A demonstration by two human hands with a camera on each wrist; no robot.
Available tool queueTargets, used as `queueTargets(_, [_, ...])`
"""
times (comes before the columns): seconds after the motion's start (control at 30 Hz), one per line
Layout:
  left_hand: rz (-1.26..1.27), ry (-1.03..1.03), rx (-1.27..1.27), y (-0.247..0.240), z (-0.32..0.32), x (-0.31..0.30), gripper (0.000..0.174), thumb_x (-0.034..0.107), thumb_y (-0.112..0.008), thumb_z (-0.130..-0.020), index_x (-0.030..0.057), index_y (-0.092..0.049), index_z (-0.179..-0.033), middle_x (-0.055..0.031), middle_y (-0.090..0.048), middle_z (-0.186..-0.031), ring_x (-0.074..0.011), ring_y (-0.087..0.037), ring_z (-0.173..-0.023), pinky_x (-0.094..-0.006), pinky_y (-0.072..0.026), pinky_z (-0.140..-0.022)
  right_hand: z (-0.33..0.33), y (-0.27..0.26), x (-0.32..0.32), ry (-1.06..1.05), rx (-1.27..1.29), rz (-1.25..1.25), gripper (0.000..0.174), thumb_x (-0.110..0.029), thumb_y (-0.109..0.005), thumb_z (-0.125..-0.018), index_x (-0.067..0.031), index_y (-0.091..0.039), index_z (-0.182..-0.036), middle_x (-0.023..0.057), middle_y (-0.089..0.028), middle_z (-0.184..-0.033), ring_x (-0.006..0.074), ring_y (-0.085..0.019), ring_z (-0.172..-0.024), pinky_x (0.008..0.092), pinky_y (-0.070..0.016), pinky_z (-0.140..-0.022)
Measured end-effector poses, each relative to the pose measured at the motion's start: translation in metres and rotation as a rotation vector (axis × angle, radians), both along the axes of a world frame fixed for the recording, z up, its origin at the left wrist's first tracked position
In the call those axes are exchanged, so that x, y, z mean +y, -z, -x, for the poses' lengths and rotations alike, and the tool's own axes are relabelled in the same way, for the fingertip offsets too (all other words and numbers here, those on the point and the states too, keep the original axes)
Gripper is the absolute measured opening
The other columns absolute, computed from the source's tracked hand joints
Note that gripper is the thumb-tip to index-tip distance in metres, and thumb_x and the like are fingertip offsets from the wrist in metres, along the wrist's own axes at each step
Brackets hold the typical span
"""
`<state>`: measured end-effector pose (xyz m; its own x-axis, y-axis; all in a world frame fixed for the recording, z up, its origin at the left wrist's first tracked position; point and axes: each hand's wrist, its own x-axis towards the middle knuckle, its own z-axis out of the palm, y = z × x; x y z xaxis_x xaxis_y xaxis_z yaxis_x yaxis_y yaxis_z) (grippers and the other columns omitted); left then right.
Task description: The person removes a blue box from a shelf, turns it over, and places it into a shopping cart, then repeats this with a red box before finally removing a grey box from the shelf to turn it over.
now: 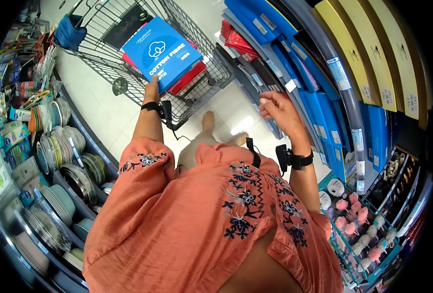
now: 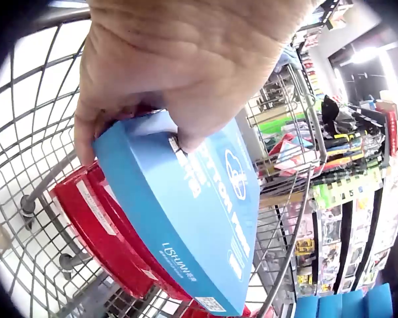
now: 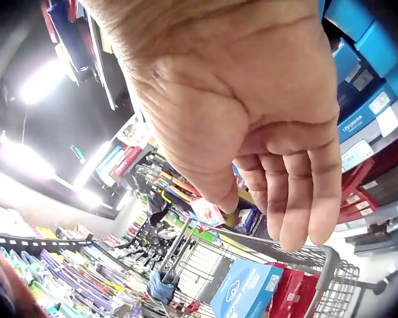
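A flat blue box [image 1: 170,51] lettered "COTTON FIBRE" lies tilted in the shopping cart [image 1: 99,61]. My left hand [image 1: 152,93] grips its near edge; in the left wrist view the thumb of that hand [image 2: 179,66] lies on the printed face of the blue box [image 2: 186,212], with fingers curled round the edge. Red packages [image 2: 103,228] sit beneath and beside it. My right hand [image 1: 280,112] is in the air between cart and right shelf, fingers loosely bent and holding nothing; the right wrist view shows the palm of that hand [image 3: 252,112] with the cart beyond.
Blue boxes [image 1: 324,117] and yellow boxes [image 1: 358,53] fill the right shelves, close to my right hand. Plates and bowls [image 1: 60,195] line the left shelf. A teal basket [image 1: 372,263] of pink items stands at lower right. A blue cloth [image 1: 70,33] hangs on the cart's corner.
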<state>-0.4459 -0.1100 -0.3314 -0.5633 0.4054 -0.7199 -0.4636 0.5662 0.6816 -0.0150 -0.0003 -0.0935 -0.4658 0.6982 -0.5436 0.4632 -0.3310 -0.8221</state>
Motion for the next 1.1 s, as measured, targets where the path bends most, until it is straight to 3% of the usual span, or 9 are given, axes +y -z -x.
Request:
queueTargets(0.23, [-0.136,-0.02,-0.057,-0.032,0.003,0.002,0.067,0.058,-0.057,-0.097,0.0015,-0.055,-0.132,-0.0139,-0.066,-0.12,-0.0263,-0.068,-0.099,-0.041,-0.0573,-0.079,0.018,0.007,0.005,-0.019,0.013,0.033,0.038,-0.027,-0.062,-0.098,0.0011,-0.062,-0.124,0.0092,-0.069,-0.096,0.0159,-0.068,-0.083,0.029,-0.0544,-0.074])
queueTargets(0.37, [-0.282,-0.086,-0.079,-0.036,0.006,0.009,0.065,0.055,-0.059,-0.099,-0.0017,-0.055,-0.131,-0.0137,-0.067,-0.118,-0.0261,-0.069,-0.095,-0.0411,-0.0593,-0.071,0.033,0.005,0.005,-0.031,0.015,0.063,0.037,-0.027,-0.062,-0.099,0.0008,-0.061,-0.123,0.0104,-0.069,-0.098,0.0166,-0.069,-0.083,0.0293,-0.0548,-0.073])
queueTargets(0.47, [-0.313,-0.076,-0.015,-0.038,0.01,0.018,0.07,0.054,-0.065,-0.095,-0.0039,-0.053,-0.132,-0.0174,-0.065,-0.121,-0.0293,-0.068,-0.103,-0.0436,-0.0597,-0.075,0.039,0.008,0.005,-0.046,0.024,0.081,0.037,-0.028,-0.062,-0.099,0.0006,-0.061,-0.123,0.0113,-0.069,-0.099,0.0173,-0.069,-0.084,0.0298,-0.0554,-0.073])
queueTargets(0.63, [-0.501,-0.09,-0.147,-0.095,-0.006,0.008,0.055,0.047,-0.059,-0.102,0.001,-0.054,-0.13,-0.0109,-0.068,-0.111,-0.0221,-0.068,-0.086,-0.0343,-0.0543,-0.063,0.052,0.008,0.006,-0.04,0.06,0.087,0.05,-0.032,-0.063,-0.099,0.0031,-0.053,-0.133,0.015,-0.068,-0.105,0.0197,-0.07,-0.087,0.0309,-0.0566,-0.074])
queueTargets(0.67, [-0.51,-0.088,-0.219,-0.101,-0.01,0.003,0.05,0.043,-0.056,-0.104,0.0066,-0.053,-0.138,-0.0093,-0.067,-0.126,-0.0203,-0.068,-0.101,-0.0318,-0.0562,-0.072,0.057,0.007,0.007,-0.01,0.085,0.089,0.056,-0.035,-0.063,-0.099,0.0042,-0.049,-0.136,0.0166,-0.067,-0.108,0.0208,-0.07,-0.089,0.0314,-0.0571,-0.075])
queueTargets(0.83, [-0.655,-0.01,-0.162,-0.16,-0.051,-0.015,0.056,0.04,-0.051,-0.107,-0.0043,-0.048,-0.141,-0.0148,-0.063,-0.134,-0.0243,-0.065,-0.117,-0.0372,-0.0552,-0.095,0.099,-0.03,0.011,0.137,0.2,-0.009,0.091,-0.049,-0.067,-0.094,0.01,-0.029,-0.151,0.0242,-0.061,-0.126,0.0269,-0.067,-0.109,0.0354,-0.0587,-0.085])
queueTargets(0.93, [-0.74,0.063,-0.176,-0.199,-0.082,-0.024,0.051,0.038,-0.052,-0.107,-0.0028,-0.051,-0.137,-0.0126,-0.066,-0.127,-0.0206,-0.067,-0.112,-0.0354,-0.0557,-0.096,0.114,-0.037,0.011,0.136,0.344,-0.004,0.088,-0.048,-0.068,-0.094,0.0083,-0.031,-0.15,0.0221,-0.061,-0.128,0.0246,-0.065,-0.111,0.0343,-0.0585,-0.086])
queueTargets(0.97, [-0.79,0.049,-0.19,-0.211,-0.097,-0.024,0.051,0.039,-0.051,-0.107,-0.0023,-0.051,-0.138,-0.0125,-0.066,-0.128,-0.0203,-0.067,-0.112,-0.0355,-0.0556,-0.095,0.113,-0.047,0.006,0.151,0.434,0.02,0.076,-0.042,-0.07,-0.093,0.0056,-0.041,-0.145,0.0174,-0.065,-0.122,0.0217,-0.067,-0.104,0.0333,-0.0579,-0.083])
queueTargets(1.1, [-0.841,0.156,-0.315,-0.23,-0.132,-0.027,0.063,0.05,-0.045,-0.106,0.0005,-0.043,-0.146,-0.013,-0.061,-0.136,-0.0232,-0.062,-0.123,-0.0387,-0.0517,-0.104,0.088,-0.091,-0.022,0.133,0.393,-0.38,0.051,-0.028,-0.072,-0.09,0.0013,-0.055,-0.128,0.0114,-0.071,-0.103,0.0211,-0.07,-0.084,0.0331,-0.0557,-0.072])
